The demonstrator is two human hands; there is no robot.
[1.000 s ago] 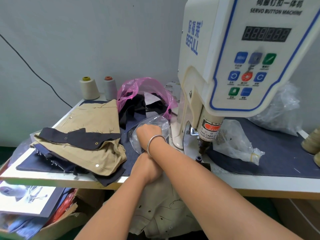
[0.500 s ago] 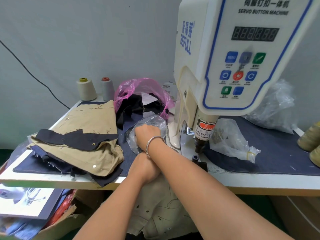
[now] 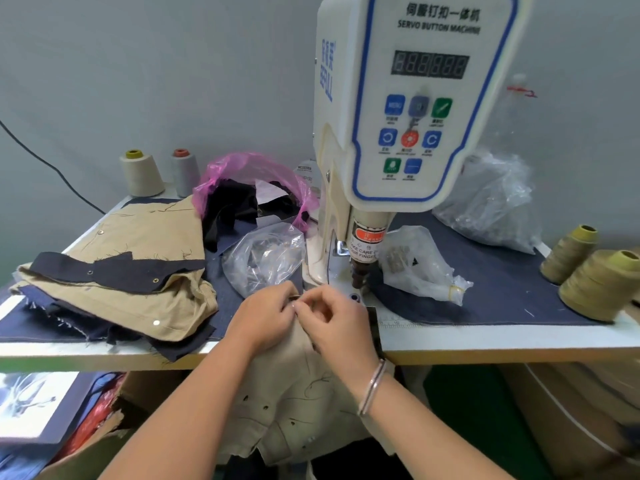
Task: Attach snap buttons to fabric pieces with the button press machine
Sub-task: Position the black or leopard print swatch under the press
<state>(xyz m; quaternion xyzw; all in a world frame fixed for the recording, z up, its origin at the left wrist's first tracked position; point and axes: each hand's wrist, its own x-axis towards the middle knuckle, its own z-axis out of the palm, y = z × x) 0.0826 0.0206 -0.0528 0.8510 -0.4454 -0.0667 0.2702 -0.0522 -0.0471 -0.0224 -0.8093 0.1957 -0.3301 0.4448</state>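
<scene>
A beige fabric piece (image 3: 294,393) hangs from the table's front edge down toward my lap. My left hand (image 3: 265,317) grips its top edge with curled fingers. My right hand (image 3: 334,323), a bangle on its wrist, pinches a small dark snap button (image 3: 293,298) right at my left fingertips. Both hands sit just left of the lower die (image 3: 354,297), below the punch (image 3: 358,277) of the white button press machine (image 3: 398,133). A clear bag of snap parts (image 3: 266,258) lies just behind my hands.
Tan and navy fabric pieces (image 3: 121,278) are piled at the left on the table (image 3: 485,337). A pink bag (image 3: 249,181) holds dark scraps behind. Another clear bag (image 3: 415,268) lies right of the punch. Thread cones stand at the back left (image 3: 142,174) and at the right (image 3: 595,285).
My right hand has come out of the clear bag and back to the table's front edge, meeting my left hand on the beige fabric. The arms are no longer crossed.
</scene>
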